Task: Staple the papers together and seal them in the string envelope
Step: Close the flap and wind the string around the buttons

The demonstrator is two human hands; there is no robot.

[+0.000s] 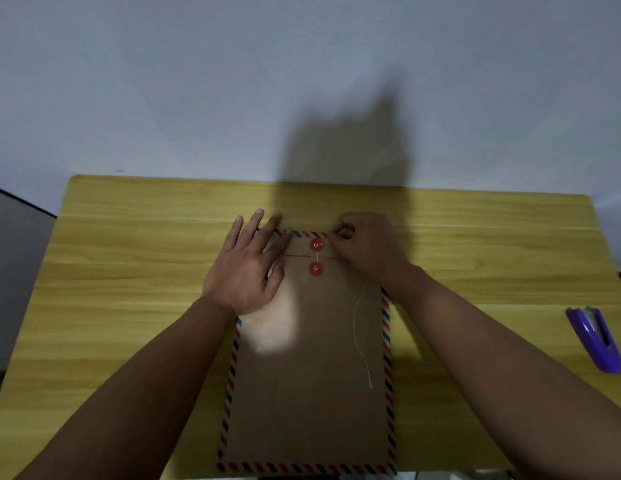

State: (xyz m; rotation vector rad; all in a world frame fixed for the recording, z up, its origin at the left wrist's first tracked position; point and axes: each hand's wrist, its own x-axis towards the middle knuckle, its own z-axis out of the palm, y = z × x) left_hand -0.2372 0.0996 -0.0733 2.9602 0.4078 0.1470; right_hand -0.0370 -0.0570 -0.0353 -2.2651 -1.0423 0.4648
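A brown envelope (312,375) with a red-and-blue striped border lies flat on the yellow wooden table (129,271), its long side running away from the person and its flap end at the far edge. The flap (302,242) is folded down, so whatever is inside cannot be seen; no loose papers show anywhere on the table.

Two red discs sit one behind the other near the far end: the upper disc (316,244) on the flap and the lower disc (315,268) on the body just below the flap's edge. A thin white string (358,327) leads from the upper disc towards the right hand, and its loose tail trails back over the right half of the envelope, ending near the striped right border.

The left hand (248,268) rests flat on the envelope's far left corner with the fingers straight and spread, pressing the flap and body down; its fingertips reach past the far edge onto the table. The right hand (366,247) is at the far right corner with its fingers curled, pinching the string just right of the upper disc.

A purple stapler (595,342) lies on the table at the right edge, well apart from the envelope and from both hands. Behind the table stands a plain grey wall (198,81) with a dark shadow on it.
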